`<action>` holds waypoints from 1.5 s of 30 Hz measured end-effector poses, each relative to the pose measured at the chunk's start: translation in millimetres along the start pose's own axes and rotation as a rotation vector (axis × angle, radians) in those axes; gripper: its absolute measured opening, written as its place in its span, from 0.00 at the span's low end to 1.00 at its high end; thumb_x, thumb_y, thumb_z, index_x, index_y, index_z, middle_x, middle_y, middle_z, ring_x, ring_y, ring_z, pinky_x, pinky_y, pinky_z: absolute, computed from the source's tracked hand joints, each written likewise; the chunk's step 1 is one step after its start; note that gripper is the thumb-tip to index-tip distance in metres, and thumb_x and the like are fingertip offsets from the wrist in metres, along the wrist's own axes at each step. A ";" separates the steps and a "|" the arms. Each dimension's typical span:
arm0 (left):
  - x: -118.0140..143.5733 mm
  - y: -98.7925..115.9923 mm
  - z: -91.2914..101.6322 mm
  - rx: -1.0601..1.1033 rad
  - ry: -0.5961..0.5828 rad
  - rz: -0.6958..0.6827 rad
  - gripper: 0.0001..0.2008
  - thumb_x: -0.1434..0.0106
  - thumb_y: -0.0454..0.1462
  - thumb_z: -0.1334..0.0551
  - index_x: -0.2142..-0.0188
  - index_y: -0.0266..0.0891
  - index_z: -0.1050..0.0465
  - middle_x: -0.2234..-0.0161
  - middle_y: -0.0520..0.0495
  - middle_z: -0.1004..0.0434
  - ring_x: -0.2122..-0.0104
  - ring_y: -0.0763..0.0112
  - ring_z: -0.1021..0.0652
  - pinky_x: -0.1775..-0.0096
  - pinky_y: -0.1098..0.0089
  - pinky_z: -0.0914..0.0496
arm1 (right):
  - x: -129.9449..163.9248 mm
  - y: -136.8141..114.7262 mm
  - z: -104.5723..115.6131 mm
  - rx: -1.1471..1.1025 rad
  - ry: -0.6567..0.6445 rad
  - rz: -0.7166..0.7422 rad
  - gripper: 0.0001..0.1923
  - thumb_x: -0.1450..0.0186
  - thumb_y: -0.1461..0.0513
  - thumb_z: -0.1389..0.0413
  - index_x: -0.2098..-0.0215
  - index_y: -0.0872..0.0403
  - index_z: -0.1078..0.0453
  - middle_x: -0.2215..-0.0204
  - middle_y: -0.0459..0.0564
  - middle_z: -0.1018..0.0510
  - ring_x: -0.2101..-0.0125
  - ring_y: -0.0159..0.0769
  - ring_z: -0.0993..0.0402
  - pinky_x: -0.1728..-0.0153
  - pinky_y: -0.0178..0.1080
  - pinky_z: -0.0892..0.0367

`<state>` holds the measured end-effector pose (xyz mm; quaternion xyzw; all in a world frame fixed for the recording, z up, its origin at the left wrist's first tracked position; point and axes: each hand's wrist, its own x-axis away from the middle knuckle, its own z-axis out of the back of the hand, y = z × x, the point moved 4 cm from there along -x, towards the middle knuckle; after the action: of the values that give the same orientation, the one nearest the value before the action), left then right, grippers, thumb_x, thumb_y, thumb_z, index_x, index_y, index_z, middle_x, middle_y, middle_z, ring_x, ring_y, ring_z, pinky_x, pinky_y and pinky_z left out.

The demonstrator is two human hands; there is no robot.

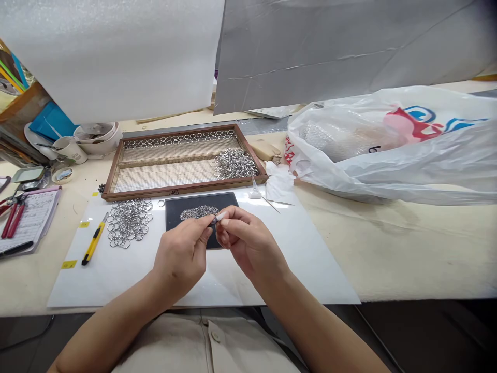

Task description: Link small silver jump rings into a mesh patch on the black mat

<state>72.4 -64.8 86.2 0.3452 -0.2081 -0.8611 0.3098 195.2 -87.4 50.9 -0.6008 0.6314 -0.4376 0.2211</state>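
Observation:
My left hand [182, 248] is closed in a pinch on a small dark piece [213, 222], whose kind I cannot make out. Right beside it, my right hand [252, 241] pinches a small whitish bit [221, 216] against that piece; its kind is unclear too. Both hands are raised over a black pad [173, 205]. On the pad lies a heap of small metal rings [198, 211], partly hidden by my fingers. A pile of larger silver rings [128, 223] sits on the white sheet [97, 285] to the left.
Behind the pad stands a wooden-framed mesh tray [171, 190] with rows of rings and a ring heap [236, 165]. A yellow utility knife [94, 241] lies left. Pliers [15, 216] rest on a notebook [39, 212]. A white plastic bag [349, 171] bulges at right; a white nozzle [254, 191] stands nearby.

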 end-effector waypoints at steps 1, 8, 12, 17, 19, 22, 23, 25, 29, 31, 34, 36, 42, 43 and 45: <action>0.1 -0.1 -0.8 0.023 -0.010 0.014 0.13 0.33 0.31 0.48 0.54 0.35 0.28 0.69 0.47 0.23 0.72 0.74 0.24 0.71 0.74 0.28 | -0.1 0.4 -0.1 -0.003 0.004 0.001 0.03 0.51 0.64 0.42 0.79 0.54 0.33 0.87 0.40 0.34 0.83 0.25 0.42 0.79 0.33 0.48; 0.8 0.1 -2.6 0.069 -0.010 0.075 0.12 0.33 0.31 0.49 0.55 0.34 0.29 0.73 0.48 0.25 0.75 0.74 0.25 0.71 0.72 0.28 | 1.2 3.4 -2.4 0.012 -0.004 -0.007 0.03 0.49 0.65 0.42 0.79 0.54 0.33 0.87 0.40 0.34 0.82 0.25 0.41 0.78 0.32 0.47; 1.0 -2.1 -1.0 0.100 -0.030 0.129 0.11 0.33 0.32 0.49 0.57 0.36 0.29 0.73 0.50 0.25 0.79 0.77 0.27 0.74 0.74 0.30 | 2.6 1.4 -2.8 0.066 -0.022 0.033 0.05 0.47 0.62 0.39 0.76 0.55 0.30 0.82 0.42 0.31 0.79 0.27 0.37 0.76 0.34 0.42; 2.8 -10.7 -3.3 0.262 -0.132 0.313 0.11 0.32 0.34 0.50 0.61 0.36 0.29 0.76 0.53 0.27 0.84 0.80 0.28 0.79 0.76 0.33 | 20.1 -6.4 14.5 0.290 -0.068 0.057 0.08 0.42 0.57 0.42 0.74 0.54 0.28 0.78 0.46 0.29 0.77 0.31 0.34 0.75 0.36 0.40; 3.4 -13.5 -5.8 0.384 -0.172 0.387 0.11 0.32 0.35 0.50 0.63 0.36 0.30 0.77 0.53 0.27 0.84 0.81 0.28 0.82 0.77 0.35 | 34.6 -11.4 31.8 0.465 -0.080 0.066 0.15 0.39 0.54 0.45 0.78 0.54 0.30 0.80 0.48 0.31 0.78 0.33 0.35 0.76 0.37 0.41; 3.6 -16.4 -9.6 0.538 -0.220 0.480 0.11 0.32 0.35 0.50 0.62 0.35 0.30 0.76 0.52 0.27 0.85 0.81 0.28 0.84 0.78 0.36 | 57.5 -16.7 68.3 0.722 0.014 0.002 0.20 0.39 0.52 0.46 0.84 0.53 0.37 0.83 0.46 0.36 0.81 0.30 0.43 0.80 0.36 0.46; 3.6 -17.1 -10.6 0.576 -0.234 0.500 0.11 0.32 0.35 0.50 0.62 0.35 0.29 0.76 0.52 0.27 0.85 0.81 0.28 0.84 0.78 0.36 | 63.8 -18.3 78.1 0.821 0.023 0.002 0.20 0.40 0.52 0.45 0.85 0.53 0.39 0.84 0.45 0.39 0.82 0.29 0.45 0.81 0.36 0.48; 3.5 -18.0 -12.3 0.634 -0.257 0.529 0.11 0.32 0.35 0.50 0.62 0.35 0.29 0.75 0.51 0.26 0.85 0.80 0.27 0.85 0.78 0.37 | 72.5 -19.7 91.2 0.984 0.044 -0.005 0.16 0.43 0.55 0.42 0.82 0.52 0.39 0.83 0.44 0.38 0.81 0.30 0.45 0.81 0.35 0.46; 4.1 -17.5 -13.3 0.668 -0.272 0.550 0.11 0.33 0.36 0.49 0.59 0.35 0.30 0.73 0.50 0.27 0.84 0.80 0.27 0.86 0.79 0.39 | 71.9 -30.5 84.1 0.980 0.275 0.230 0.05 0.43 0.57 0.40 0.71 0.49 0.31 0.77 0.46 0.30 0.78 0.33 0.40 0.75 0.38 0.41; 4.5 -15.9 -12.2 0.636 -0.253 0.543 0.11 0.34 0.36 0.47 0.57 0.35 0.30 0.73 0.51 0.28 0.84 0.80 0.27 0.85 0.79 0.38 | 61.7 -29.2 65.5 0.876 0.227 0.229 0.07 0.43 0.57 0.40 0.75 0.50 0.29 0.76 0.48 0.28 0.75 0.34 0.36 0.75 0.38 0.41; 5.1 -11.5 -9.6 0.550 -0.218 0.487 0.11 0.35 0.35 0.45 0.56 0.35 0.29 0.74 0.51 0.28 0.83 0.79 0.27 0.85 0.79 0.37 | 42.7 -26.2 38.3 0.712 0.160 0.205 0.08 0.42 0.56 0.41 0.75 0.51 0.27 0.77 0.48 0.27 0.80 0.30 0.38 0.79 0.37 0.43; 5.5 -8.4 -7.6 0.472 -0.190 0.413 0.11 0.36 0.34 0.45 0.56 0.35 0.28 0.75 0.51 0.27 0.83 0.79 0.27 0.82 0.78 0.34 | 31.3 -22.8 26.1 0.596 0.121 0.186 0.07 0.43 0.56 0.40 0.72 0.52 0.25 0.79 0.46 0.28 0.81 0.29 0.39 0.80 0.36 0.43; 6.4 -6.2 -4.6 0.247 -0.088 0.175 0.11 0.35 0.33 0.45 0.55 0.40 0.27 0.70 0.50 0.23 0.79 0.79 0.27 0.77 0.77 0.30 | 14.9 -9.8 14.4 0.335 0.024 0.064 0.07 0.44 0.58 0.39 0.72 0.53 0.28 0.81 0.42 0.31 0.82 0.26 0.39 0.82 0.34 0.44; 6.6 -6.4 -4.5 0.221 -0.075 0.147 0.11 0.35 0.33 0.45 0.55 0.40 0.27 0.69 0.49 0.23 0.79 0.79 0.27 0.77 0.77 0.30 | 14.5 -9.3 13.8 0.324 0.021 0.059 0.07 0.45 0.58 0.38 0.73 0.54 0.28 0.82 0.42 0.32 0.82 0.26 0.39 0.82 0.33 0.44; 7.1 -6.4 -4.2 0.173 -0.056 0.100 0.11 0.35 0.32 0.45 0.54 0.40 0.28 0.68 0.49 0.22 0.78 0.78 0.26 0.76 0.76 0.29 | 14.0 -8.9 13.0 0.309 0.024 0.050 0.08 0.46 0.58 0.38 0.73 0.54 0.28 0.82 0.42 0.32 0.82 0.26 0.39 0.81 0.33 0.45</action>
<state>68.9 -65.6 76.4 0.3358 -0.3072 -0.8326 0.3157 208.2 -103.5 54.9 -0.5384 0.5740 -0.5310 0.3140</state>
